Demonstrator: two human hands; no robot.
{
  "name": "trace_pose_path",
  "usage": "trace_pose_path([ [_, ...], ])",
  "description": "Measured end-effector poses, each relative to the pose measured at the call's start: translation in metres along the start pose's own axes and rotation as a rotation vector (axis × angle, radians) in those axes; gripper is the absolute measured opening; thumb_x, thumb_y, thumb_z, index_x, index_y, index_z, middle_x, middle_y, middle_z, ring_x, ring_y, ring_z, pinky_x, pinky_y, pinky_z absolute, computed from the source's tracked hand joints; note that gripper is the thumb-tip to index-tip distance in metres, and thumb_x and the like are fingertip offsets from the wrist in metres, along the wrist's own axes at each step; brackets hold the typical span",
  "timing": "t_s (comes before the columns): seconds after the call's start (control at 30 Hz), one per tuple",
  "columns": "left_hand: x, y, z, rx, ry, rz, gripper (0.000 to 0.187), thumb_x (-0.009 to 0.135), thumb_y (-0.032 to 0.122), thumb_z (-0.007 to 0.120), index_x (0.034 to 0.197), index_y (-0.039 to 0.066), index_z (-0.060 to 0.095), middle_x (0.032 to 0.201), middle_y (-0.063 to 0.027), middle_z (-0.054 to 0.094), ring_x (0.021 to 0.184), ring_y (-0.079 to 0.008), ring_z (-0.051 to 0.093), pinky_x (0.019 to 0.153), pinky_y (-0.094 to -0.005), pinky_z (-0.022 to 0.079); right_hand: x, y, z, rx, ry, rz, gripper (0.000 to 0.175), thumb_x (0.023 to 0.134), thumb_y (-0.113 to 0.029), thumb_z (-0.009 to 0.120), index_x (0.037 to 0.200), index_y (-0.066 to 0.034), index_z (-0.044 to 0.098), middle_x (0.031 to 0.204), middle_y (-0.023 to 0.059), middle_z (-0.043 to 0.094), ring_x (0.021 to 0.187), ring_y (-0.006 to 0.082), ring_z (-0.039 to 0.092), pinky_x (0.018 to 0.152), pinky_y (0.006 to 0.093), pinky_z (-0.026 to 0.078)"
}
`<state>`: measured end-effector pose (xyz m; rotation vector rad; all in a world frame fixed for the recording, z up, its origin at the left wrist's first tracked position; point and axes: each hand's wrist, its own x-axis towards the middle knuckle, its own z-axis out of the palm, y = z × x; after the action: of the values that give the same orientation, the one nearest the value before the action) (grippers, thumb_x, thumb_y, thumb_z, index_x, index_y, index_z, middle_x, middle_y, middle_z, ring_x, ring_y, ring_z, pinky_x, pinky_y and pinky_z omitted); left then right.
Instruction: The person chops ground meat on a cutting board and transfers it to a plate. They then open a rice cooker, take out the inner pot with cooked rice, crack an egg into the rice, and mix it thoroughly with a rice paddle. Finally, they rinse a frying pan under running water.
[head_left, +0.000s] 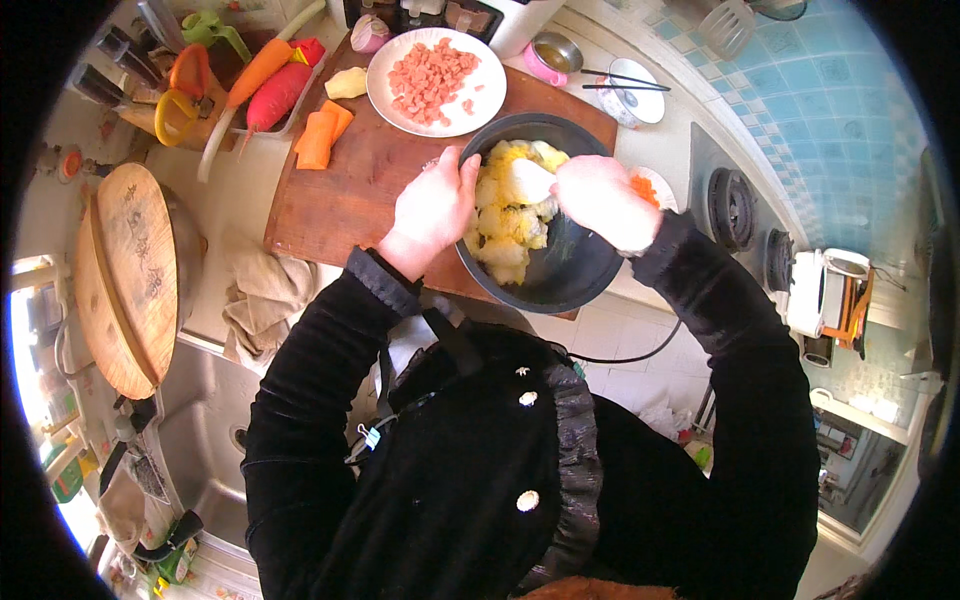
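Observation:
A deep dark pan rests on the near right part of a brown wooden cutting board. Inside it, mostly on the left side, are pale clumps that look like cooked rice, streaked with yellow. My left hand grips the pan's left rim, thumb on the edge. In my right hand is a white spoon or paddle, its broad end over the clumps; its handle is hidden by my fingers. Beyond the pan sits a white plate of diced pink pieces.
Carrot pieces and a pale yellow chunk lie on the board. Behind my right hand, a small dish holds orange bits. A bowl with black chopsticks stands at the back right, a gas stove right, a sink left.

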<state>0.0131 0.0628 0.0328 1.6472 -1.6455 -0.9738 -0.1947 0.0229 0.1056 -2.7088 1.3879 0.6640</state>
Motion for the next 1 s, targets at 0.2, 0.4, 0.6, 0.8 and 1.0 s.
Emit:
trace_pose_path([
  [0.2, 0.000, 0.001, 0.000, 0.017, -0.025, -0.035, 0.039, 0.100, 0.036, 0.039, 0.114, 0.002, 0.053, 0.098, -0.0292, 0.062, 0.098, -0.0445, 0.058, 0.083, -0.0503, 0.046, -0.001, -0.007, 0.001, 0.119, -0.295, -0.013, 0.023, 0.082, -0.026, 0.061, 0.079, -0.0063, 0.072, 0.078, 0.0147, 0.068, 0.079, 0.0316, 0.067, 0.067, 0.0406, 0.053],
  [0.4, -0.001, -0.003, 0.003, 0.001, 0.004, -0.010, 0.039, 0.099, 0.036, 0.040, 0.116, 0.003, 0.053, 0.099, -0.0272, 0.063, 0.098, -0.0431, 0.059, 0.083, -0.0500, 0.046, -0.003, -0.004, -0.032, 0.154, 0.101, -0.218, 0.019, 0.076, -0.020, 0.060, 0.075, -0.0044, 0.071, 0.074, 0.0173, 0.065, 0.074, 0.0345, 0.066, 0.065, 0.0402, 0.052],
  [0.6, 0.001, -0.009, 0.010, 0.028, 0.094, 0.046, 0.034, 0.098, 0.036, 0.042, 0.106, 0.005, 0.054, 0.092, -0.0236, 0.064, 0.086, -0.0407, 0.064, 0.076, -0.0498, 0.051, -0.004, 0.011, -0.017, -0.124, -0.063, 0.047, 0.021, 0.077, -0.019, 0.058, 0.075, -0.0044, 0.072, 0.077, 0.0198, 0.066, 0.075, 0.0354, 0.066, 0.066, 0.0429, 0.053],
  [0.8, 0.000, -0.009, 0.009, 0.032, 0.097, 0.049, 0.034, 0.098, 0.035, 0.042, 0.105, 0.005, 0.054, 0.091, -0.0233, 0.065, 0.087, -0.0400, 0.064, 0.076, -0.0494, 0.051, -0.001, -0.001, -0.010, 0.085, -0.260, 0.177, 0.036, 0.089, -0.034, 0.055, 0.084, -0.0007, 0.070, 0.080, 0.0187, 0.066, 0.079, 0.0375, 0.065, 0.071, 0.0450, 0.051],
  [1.0, -0.001, -0.007, 0.008, -0.001, 0.058, 0.027, 0.034, 0.098, 0.035, 0.042, 0.107, 0.005, 0.054, 0.094, -0.0247, 0.064, 0.091, -0.0416, 0.061, 0.078, -0.0504, 0.049, 0.012, -0.007, -0.003, 0.346, -0.311, 0.137, 0.031, 0.082, -0.031, 0.059, 0.086, -0.0006, 0.067, 0.088, 0.0212, 0.064, 0.086, 0.0388, 0.061, 0.069, 0.0433, 0.047],
])
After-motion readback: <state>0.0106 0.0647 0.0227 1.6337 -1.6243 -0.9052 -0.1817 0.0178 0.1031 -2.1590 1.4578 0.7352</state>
